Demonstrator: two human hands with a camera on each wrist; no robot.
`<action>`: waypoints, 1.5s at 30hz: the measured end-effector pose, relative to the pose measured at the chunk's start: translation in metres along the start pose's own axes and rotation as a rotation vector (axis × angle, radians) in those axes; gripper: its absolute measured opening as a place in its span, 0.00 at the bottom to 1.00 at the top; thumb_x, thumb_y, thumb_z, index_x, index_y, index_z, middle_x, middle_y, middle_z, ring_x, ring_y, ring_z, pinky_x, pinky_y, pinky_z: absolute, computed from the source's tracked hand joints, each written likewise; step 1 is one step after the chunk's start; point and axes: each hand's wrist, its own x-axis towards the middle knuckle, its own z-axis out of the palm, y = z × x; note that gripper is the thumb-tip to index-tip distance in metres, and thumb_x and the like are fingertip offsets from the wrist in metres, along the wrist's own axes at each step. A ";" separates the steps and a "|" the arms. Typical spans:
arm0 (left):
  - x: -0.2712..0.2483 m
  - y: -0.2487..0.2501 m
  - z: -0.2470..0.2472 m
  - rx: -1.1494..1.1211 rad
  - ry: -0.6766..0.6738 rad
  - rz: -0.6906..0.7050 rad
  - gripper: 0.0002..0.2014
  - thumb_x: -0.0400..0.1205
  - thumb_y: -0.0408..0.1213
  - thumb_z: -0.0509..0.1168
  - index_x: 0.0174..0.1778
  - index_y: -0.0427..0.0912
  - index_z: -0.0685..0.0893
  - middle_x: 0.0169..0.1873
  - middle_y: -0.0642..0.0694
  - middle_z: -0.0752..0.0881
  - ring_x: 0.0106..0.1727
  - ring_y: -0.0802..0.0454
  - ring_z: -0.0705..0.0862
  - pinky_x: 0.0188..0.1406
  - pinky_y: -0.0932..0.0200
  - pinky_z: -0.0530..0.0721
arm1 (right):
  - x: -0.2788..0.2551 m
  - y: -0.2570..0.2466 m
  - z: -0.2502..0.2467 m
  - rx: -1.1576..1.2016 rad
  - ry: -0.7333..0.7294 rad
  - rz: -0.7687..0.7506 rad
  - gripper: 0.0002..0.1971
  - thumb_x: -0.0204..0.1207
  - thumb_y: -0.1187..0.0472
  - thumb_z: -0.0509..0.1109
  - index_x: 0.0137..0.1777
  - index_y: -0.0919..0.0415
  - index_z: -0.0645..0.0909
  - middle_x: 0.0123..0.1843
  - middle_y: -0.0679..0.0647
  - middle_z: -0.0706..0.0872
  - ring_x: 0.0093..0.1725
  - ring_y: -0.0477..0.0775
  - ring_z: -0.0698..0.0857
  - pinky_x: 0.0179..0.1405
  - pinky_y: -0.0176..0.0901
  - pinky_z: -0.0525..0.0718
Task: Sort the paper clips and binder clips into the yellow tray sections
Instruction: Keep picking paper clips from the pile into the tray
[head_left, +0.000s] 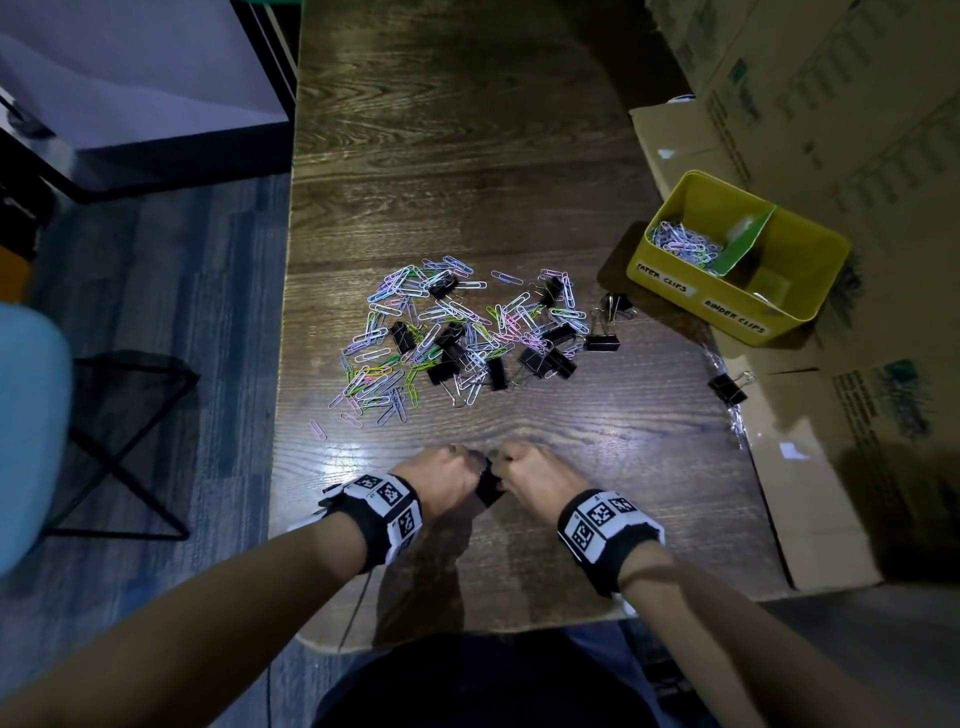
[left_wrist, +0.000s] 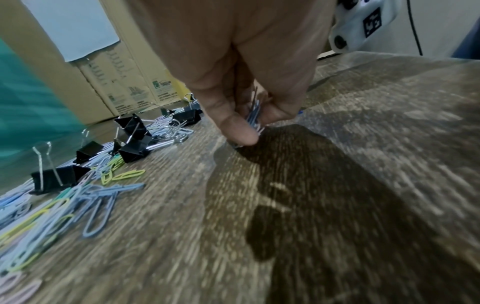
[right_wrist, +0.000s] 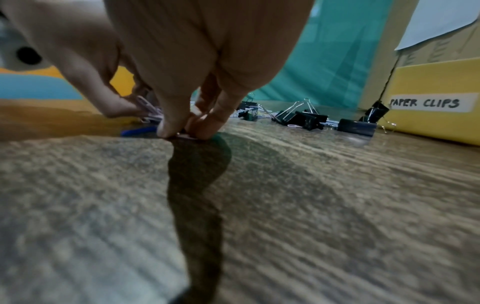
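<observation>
Down near the table's front edge, left hand pinching a bunch of paper clips, right hand fingertips pinching one clip on the wood, yellow tray by the right edge.

One yellow plastic tray split by a green divider into two sections, bearing two white labels. Black metal binder clips on the dark wooden table — about thirteen can be made out, some half buried. Pastel wire paper clips lie loose in one pile — far too many and too tangled to count. Two hands.
</observation>
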 end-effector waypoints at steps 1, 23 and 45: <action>-0.001 0.000 -0.002 -0.022 0.002 -0.022 0.15 0.84 0.36 0.52 0.59 0.30 0.77 0.58 0.33 0.81 0.58 0.38 0.81 0.51 0.48 0.78 | -0.001 0.000 0.001 -0.009 -0.004 0.003 0.11 0.78 0.67 0.67 0.58 0.66 0.83 0.59 0.61 0.81 0.55 0.62 0.84 0.50 0.53 0.84; 0.002 -0.039 0.045 -1.462 0.354 -0.561 0.05 0.70 0.31 0.67 0.29 0.39 0.81 0.20 0.39 0.81 0.16 0.48 0.74 0.21 0.60 0.71 | -0.002 0.006 0.019 0.242 0.166 0.189 0.13 0.80 0.73 0.58 0.59 0.63 0.77 0.61 0.61 0.81 0.58 0.61 0.81 0.54 0.50 0.80; 0.002 -0.016 0.040 -2.468 0.423 -0.227 0.18 0.73 0.47 0.50 0.24 0.38 0.71 0.22 0.41 0.71 0.24 0.50 0.68 0.19 0.66 0.63 | 0.008 -0.005 -0.008 1.724 0.067 0.270 0.06 0.57 0.62 0.55 0.31 0.64 0.71 0.27 0.57 0.70 0.20 0.48 0.67 0.21 0.36 0.53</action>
